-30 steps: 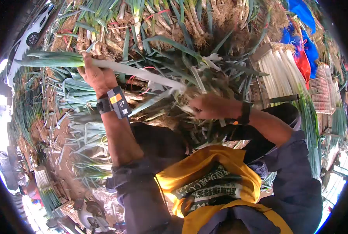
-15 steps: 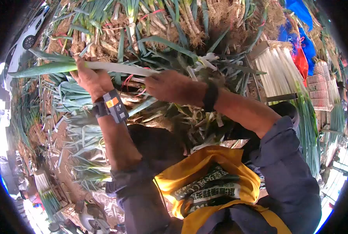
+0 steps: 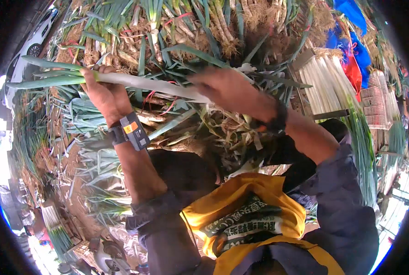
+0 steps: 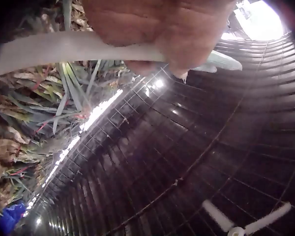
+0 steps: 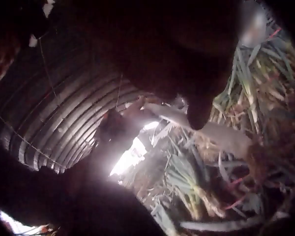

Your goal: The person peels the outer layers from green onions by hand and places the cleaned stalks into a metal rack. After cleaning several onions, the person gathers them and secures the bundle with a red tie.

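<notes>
We hold one leek (image 3: 140,82) level above the heap of unpeeled leeks (image 3: 190,41). Our left hand (image 3: 104,94) grips it at nine o'clock where white meets green; our right hand (image 3: 229,89), blurred, clasps the root end at three o'clock. The shaft looks mostly clean; many bundles remain, and peeled leeks (image 3: 326,85) lie stacked at two o'clock.

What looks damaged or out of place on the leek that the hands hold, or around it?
Nothing stands out. The left hand grips the leek near its green leaves, and the right hand is on its white stalk, which looks whole. Loose peeled leaves lie below.
</notes>
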The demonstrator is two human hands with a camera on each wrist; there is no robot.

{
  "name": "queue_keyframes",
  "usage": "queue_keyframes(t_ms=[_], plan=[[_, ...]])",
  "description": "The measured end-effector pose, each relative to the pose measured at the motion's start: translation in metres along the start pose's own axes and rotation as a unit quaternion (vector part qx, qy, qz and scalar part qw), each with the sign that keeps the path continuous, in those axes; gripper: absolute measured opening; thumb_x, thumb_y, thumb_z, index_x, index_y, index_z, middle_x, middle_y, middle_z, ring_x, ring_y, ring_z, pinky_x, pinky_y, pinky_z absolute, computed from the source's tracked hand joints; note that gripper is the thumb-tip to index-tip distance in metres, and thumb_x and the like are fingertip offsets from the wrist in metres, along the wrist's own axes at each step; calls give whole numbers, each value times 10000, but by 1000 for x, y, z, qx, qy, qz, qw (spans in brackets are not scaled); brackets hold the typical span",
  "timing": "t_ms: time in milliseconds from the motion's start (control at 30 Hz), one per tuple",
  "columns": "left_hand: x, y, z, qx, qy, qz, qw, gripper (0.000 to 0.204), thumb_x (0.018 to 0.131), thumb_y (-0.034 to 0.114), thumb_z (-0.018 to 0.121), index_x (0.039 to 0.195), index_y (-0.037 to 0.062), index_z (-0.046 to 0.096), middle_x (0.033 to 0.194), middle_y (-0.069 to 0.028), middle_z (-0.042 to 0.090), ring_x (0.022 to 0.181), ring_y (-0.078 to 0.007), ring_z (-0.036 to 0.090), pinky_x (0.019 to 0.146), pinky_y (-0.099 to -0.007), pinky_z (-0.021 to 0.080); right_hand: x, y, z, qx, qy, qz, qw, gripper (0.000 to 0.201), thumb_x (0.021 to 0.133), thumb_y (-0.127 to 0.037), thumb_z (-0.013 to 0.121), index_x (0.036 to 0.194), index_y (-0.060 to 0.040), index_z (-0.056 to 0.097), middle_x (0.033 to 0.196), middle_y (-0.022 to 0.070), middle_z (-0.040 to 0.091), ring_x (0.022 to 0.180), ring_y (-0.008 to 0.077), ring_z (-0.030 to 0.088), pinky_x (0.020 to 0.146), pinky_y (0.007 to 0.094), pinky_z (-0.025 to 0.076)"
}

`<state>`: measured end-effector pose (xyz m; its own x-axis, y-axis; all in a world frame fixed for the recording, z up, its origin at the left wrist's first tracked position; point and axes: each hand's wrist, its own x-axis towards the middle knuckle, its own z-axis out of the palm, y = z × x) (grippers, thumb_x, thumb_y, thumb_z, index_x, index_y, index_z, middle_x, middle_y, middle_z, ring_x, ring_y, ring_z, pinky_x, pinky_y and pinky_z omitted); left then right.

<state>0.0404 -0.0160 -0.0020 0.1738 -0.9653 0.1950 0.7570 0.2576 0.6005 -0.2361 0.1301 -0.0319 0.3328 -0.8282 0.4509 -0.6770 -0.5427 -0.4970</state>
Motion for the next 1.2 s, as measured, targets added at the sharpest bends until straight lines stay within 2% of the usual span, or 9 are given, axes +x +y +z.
queue_keyframes(t_ms=[33, 167, 467, 567, 667, 767, 867, 1067, 1200], plan=[[1, -2, -1, -24, -41, -12, 999, 329, 956, 256, 730, 1167, 94, 538, 946, -25, 535, 833, -152, 531, 737, -293, 512, 14, 6, 4, 1, 77, -25, 997, 229, 978, -224, 627, 1096, -45, 705, 869, 133, 694, 735, 300, 690, 671, 414, 550], [-7, -3, 13, -84, -52, -42, 994, 338, 948, 280, 728, 1118, 34, 572, 901, -60, 555, 823, -181, 530, 787, -322, 510, 41, -7, -9, 157, -165, 69, 971, 291, 999, -203, 597, 1179, -5, 713, 778, 158, 705, 653, 224, 723, 648, 359, 552], [-3, -15, 18, -38, -35, -17, 999, 395, 940, 362, 733, 1143, 58, 584, 912, -52, 577, 808, -173, 541, 767, -316, 506, 22, -6, 4, 158, -83, 61, 982, 316, 941, -166, 590, 1160, 33, 700, 856, 175, 735, 709, 231, 746, 694, 374, 570], [-1, -15, 13, -30, -46, -9, 998, 415, 930, 388, 744, 1141, 71, 578, 913, -44, 578, 810, -171, 546, 765, -313, 505, 20, -5, -1, 189, -164, 125, 960, 287, 947, -180, 590, 1078, 48, 704, 824, 175, 720, 716, 287, 734, 698, 405, 566], [-5, -7, 10, -30, -43, -30, 998, 402, 921, 377, 757, 1114, 75, 575, 893, -41, 564, 801, -174, 546, 766, -313, 510, 6, -8, 2, 50, -139, 115, 982, 212, 911, -190, 618, 929, 2, 705, 849, 182, 690, 778, 390, 696, 749, 511, 538], [2, -5, -3, -30, -34, -13, 999, 398, 907, 365, 773, 1083, 73, 568, 884, -42, 558, 794, -177, 547, 762, -319, 519, -17, 6, 29, -39, -47, 46, 997, 189, 904, -168, 616, 954, 5, 676, 841, 168, 687, 747, 371, 707, 695, 499, 563], [4, -7, -4, -12, 0, 24, 1000, 377, 898, 349, 784, 1020, 73, 559, 863, -48, 555, 783, -193, 557, 747, -336, 530, -16, 6, 39, -80, -104, 77, 988, 128, 917, -158, 597, 949, -38, 569, 876, 151, 610, 820, 349, 646, 740, 474, 523], [7, -4, -14, -1, 35, 23, 999, 358, 917, 365, 757, 980, 74, 558, 835, -46, 550, 777, -209, 568, 742, -357, 533, -17, 8, 46, -172, -94, 21, 980, 136, 893, -152, 622, 940, -29, 585, 860, 156, 615, 799, 358, 645, 713, 480, 519], [7, -2, -13, -14, 11, 24, 1000, 409, 884, 397, 787, 987, 71, 563, 827, -38, 541, 778, -202, 559, 754, -351, 528, -9, -1, 34, -26, -48, 93, 994, 114, 859, -123, 637, 891, -15, 617, 830, 174, 651, 784, 386, 653, 715, 474, 524]])
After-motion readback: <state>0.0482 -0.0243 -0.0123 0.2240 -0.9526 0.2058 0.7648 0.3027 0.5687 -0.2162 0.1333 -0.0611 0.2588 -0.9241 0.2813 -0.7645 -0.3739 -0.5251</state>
